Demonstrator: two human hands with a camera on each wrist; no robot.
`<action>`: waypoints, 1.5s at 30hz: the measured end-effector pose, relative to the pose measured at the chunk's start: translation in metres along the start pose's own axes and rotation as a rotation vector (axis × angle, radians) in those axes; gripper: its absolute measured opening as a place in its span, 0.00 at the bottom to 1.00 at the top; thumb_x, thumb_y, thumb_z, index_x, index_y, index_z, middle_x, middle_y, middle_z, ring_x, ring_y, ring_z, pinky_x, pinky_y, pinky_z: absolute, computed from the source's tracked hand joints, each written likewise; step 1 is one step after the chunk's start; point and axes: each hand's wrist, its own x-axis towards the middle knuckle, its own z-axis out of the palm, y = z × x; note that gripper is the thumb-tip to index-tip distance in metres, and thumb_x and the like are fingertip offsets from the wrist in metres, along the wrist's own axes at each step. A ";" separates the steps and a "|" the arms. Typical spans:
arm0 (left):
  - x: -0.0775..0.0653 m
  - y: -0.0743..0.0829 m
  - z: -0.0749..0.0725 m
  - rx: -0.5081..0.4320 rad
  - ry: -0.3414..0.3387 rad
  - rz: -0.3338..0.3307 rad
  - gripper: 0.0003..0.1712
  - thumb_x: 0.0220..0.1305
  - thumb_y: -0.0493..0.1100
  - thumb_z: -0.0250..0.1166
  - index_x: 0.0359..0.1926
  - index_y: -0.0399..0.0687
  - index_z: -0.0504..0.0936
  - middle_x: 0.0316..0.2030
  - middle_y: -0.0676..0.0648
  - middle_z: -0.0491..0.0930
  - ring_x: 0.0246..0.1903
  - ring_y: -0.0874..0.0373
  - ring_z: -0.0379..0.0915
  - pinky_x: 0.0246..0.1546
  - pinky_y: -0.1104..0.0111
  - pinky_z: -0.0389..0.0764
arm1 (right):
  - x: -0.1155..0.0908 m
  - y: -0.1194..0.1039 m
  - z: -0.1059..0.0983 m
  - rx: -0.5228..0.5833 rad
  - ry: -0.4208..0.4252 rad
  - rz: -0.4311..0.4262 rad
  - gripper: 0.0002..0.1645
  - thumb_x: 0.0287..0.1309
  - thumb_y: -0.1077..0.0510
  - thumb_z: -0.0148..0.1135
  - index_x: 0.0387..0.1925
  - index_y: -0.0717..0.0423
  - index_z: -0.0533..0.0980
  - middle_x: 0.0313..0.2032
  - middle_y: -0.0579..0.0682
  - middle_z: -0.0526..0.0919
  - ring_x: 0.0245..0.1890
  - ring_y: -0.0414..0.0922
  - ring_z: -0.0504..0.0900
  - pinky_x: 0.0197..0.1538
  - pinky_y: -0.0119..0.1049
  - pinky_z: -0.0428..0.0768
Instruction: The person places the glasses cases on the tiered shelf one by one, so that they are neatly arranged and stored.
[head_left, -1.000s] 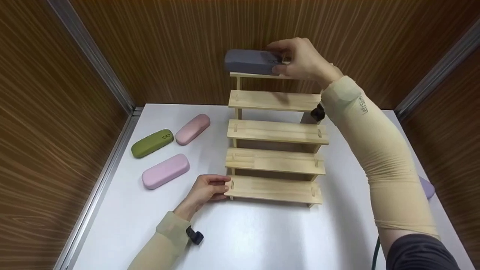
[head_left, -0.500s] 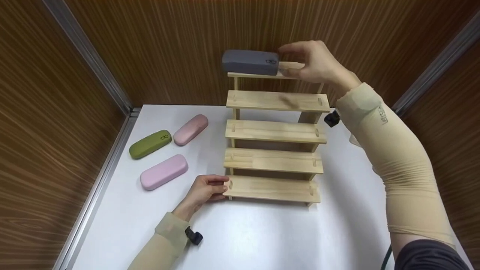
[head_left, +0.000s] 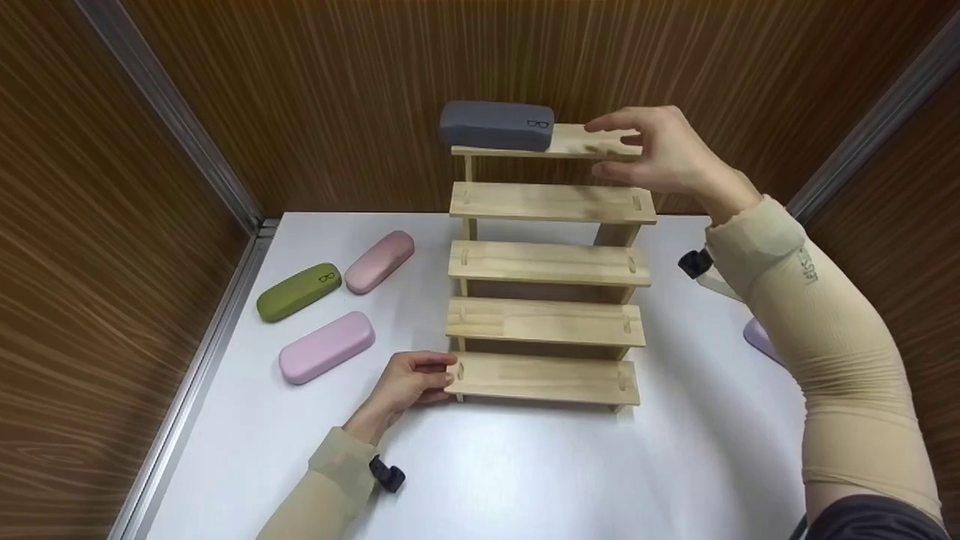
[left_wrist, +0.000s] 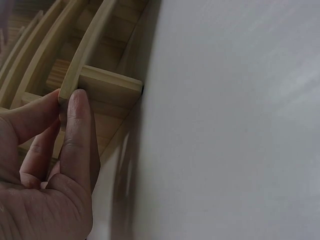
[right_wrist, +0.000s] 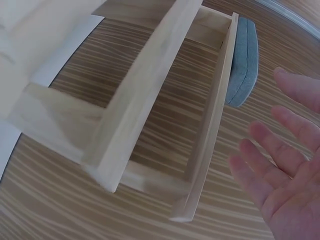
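Observation:
A blue-grey glasses case (head_left: 496,125) lies along the left half of the top step of a wooden tiered rack (head_left: 540,377). In the right wrist view the same case (right_wrist: 243,62) shows past the top board, apart from the fingers. My right hand (head_left: 660,152), fingers spread and holding nothing, hovers by the right end of that top step. Down at the bottom step, my left hand (head_left: 409,382) pinches the board's left end. The left wrist view has the thumb and fingers of this hand (left_wrist: 55,165) on either side of the board's edge.
On the white table (head_left: 525,480), left of the rack, lie a green glasses case (head_left: 298,292), a salmon-pink case (head_left: 380,262) and a light pink case (head_left: 327,348). A purple case (head_left: 761,341) and a whitish object (head_left: 716,283) are partly hidden behind the right arm. Wood-grain walls enclose the table.
My right hand has let go of the blue-grey case and drawn away to the right and slightly down. The case stays on the top step; my left hand keeps its pinch.

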 end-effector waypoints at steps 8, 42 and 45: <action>-0.001 -0.001 -0.001 0.000 0.004 -0.010 0.24 0.70 0.30 0.73 0.65 0.32 0.87 0.50 0.44 0.92 0.41 0.60 0.91 0.45 0.68 0.96 | -0.028 0.008 -0.006 -0.028 0.034 0.007 0.28 0.63 0.65 0.80 0.65 0.59 0.87 0.64 0.56 0.91 0.68 0.48 0.88 0.73 0.45 0.88; 0.003 -0.002 -0.005 -0.024 -0.007 0.011 0.25 0.70 0.29 0.73 0.66 0.28 0.85 0.46 0.47 0.92 0.39 0.61 0.91 0.44 0.68 0.96 | -0.180 0.084 -0.022 0.075 0.230 0.259 0.31 0.57 0.72 0.81 0.63 0.63 0.87 0.50 0.11 0.84 0.51 0.14 0.83 0.55 0.07 0.79; 0.003 -0.002 -0.004 -0.016 -0.007 0.013 0.25 0.70 0.29 0.73 0.66 0.29 0.85 0.46 0.48 0.92 0.39 0.62 0.91 0.44 0.68 0.96 | -0.198 0.095 -0.022 0.085 0.242 0.282 0.30 0.57 0.72 0.81 0.63 0.66 0.86 0.49 0.12 0.84 0.50 0.13 0.83 0.55 0.07 0.79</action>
